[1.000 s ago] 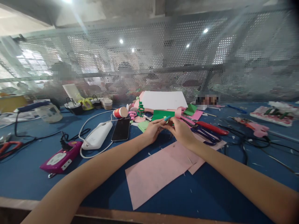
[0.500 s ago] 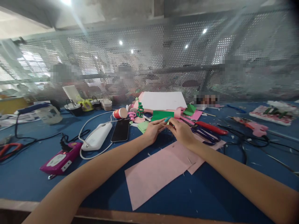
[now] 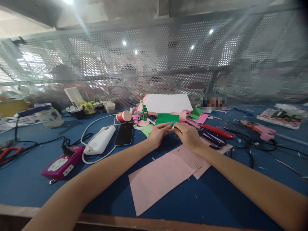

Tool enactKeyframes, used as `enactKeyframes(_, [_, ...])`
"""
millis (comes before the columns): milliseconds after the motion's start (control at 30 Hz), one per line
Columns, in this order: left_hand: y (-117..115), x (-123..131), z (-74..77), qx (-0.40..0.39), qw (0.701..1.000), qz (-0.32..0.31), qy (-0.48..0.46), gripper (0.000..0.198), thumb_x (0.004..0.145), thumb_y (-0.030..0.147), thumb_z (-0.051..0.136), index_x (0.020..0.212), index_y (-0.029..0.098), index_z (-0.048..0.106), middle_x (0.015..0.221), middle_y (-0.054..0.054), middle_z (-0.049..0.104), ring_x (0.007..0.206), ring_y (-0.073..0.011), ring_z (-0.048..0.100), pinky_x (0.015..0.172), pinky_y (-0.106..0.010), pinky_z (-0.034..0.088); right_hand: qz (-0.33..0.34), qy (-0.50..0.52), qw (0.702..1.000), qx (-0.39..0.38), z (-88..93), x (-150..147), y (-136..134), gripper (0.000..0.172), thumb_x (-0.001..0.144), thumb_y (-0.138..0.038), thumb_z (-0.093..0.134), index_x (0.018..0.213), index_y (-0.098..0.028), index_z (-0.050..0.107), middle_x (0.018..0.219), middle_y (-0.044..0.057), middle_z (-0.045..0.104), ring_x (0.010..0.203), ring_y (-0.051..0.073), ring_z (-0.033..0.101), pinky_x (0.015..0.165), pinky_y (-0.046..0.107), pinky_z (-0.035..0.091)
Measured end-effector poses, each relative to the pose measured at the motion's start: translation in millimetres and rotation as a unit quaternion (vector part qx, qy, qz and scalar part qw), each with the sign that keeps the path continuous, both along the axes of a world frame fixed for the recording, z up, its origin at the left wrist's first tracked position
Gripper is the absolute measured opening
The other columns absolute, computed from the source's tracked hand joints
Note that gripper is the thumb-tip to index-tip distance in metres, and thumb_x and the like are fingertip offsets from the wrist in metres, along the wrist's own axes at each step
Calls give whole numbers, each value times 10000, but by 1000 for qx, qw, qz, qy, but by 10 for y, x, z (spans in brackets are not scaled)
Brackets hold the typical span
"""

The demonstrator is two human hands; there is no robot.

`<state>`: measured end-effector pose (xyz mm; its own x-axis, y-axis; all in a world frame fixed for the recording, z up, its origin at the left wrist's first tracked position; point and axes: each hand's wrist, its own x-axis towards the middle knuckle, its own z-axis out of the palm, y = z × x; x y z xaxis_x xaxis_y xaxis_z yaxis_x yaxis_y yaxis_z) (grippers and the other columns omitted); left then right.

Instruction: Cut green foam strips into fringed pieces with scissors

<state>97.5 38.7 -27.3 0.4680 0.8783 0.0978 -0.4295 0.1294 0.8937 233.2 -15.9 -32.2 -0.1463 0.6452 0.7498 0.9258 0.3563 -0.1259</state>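
My left hand [image 3: 157,136] and my right hand [image 3: 189,136] meet fingertip to fingertip above the middle of the blue table. Both are closed in a pinch on something small; a bit of teal and pale green shows there, too small to name. Just behind the fingers lies a dark green sheet [image 3: 167,118], with light green pieces [image 3: 146,130] beside my left hand. Below my hands a long pink sheet [image 3: 160,181] lies flat, partly over another pink piece that my right forearm partly covers. A dark blue-handled tool [image 3: 213,139] rests right of my right hand.
Left are a phone [image 3: 124,134], a white corded device [image 3: 101,141] and a purple power strip [image 3: 62,163]. Right are a red-handled tool [image 3: 218,131], a pink glue gun [image 3: 263,131] and black cables. White sheets [image 3: 168,103] lie before a perforated metal screen [image 3: 154,57].
My fingers shift very slightly around the small thing they pinch. Nothing else has visibly moved on the table.
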Motion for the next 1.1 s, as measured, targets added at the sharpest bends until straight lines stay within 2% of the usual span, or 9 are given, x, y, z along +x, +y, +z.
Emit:
enactKeyframes(233, [36, 2, -27, 6, 1000, 3, -8, 171, 545, 191, 762, 703, 159, 704, 693, -35, 661, 678, -142, 578, 740, -301, 423, 58, 82, 994, -32, 7, 11, 13, 319, 889, -460, 398, 768, -197, 531, 628, 20, 605, 524, 146, 539, 501, 241, 302])
enactKeyframes(400, [12, 7, -23, 24, 999, -33, -22, 146, 592, 206, 746, 730, 168, 717, 700, -32, 665, 669, -141, 576, 715, -294, 418, 74, 80, 994, -18, 5, 13, 0, 292, 883, -450, 418, 763, -200, 511, 625, 21, 605, 541, 162, 555, 518, 253, 331])
enactKeyframes(633, [3, -22, -10, -36, 997, -47, -57, 160, 624, 137, 718, 781, 168, 707, 759, -18, 662, 739, -126, 576, 743, -274, 433, 195, 161, 965, -72, 13, -15, -8, 195, 888, -394, 432, 937, -214, 489, 841, 54, 648, 658, 171, 611, 568, 267, 425])
enactKeyframes(800, [-57, -22, 14, -36, 994, -84, -67, 196, 629, 141, 718, 821, 176, 695, 768, -14, 654, 751, -131, 577, 770, -296, 434, 190, 181, 964, -36, 40, -27, -16, 206, 899, -390, 402, 858, -225, 520, 773, 30, 618, 629, 158, 593, 573, 268, 430])
enactKeyframes(967, [-77, -13, -1, -25, 987, -150, -58, 215, 628, 137, 722, 835, 173, 677, 751, -18, 634, 747, -138, 575, 783, -329, 436, 138, 187, 972, 21, 41, -38, -34, 233, 853, -424, 485, 749, -216, 503, 644, 4, 576, 557, 138, 534, 529, 251, 397])
enactKeyframes(1100, [-64, -19, -30, -16, 978, -196, -66, 288, 652, 172, 716, 933, 197, 658, 871, -37, 637, 811, -150, 584, 789, -335, 437, 141, 221, 964, 37, 59, -68, -59, 227, 828, -423, 533, 760, -210, 496, 666, 7, 589, 581, 137, 551, 539, 243, 408])
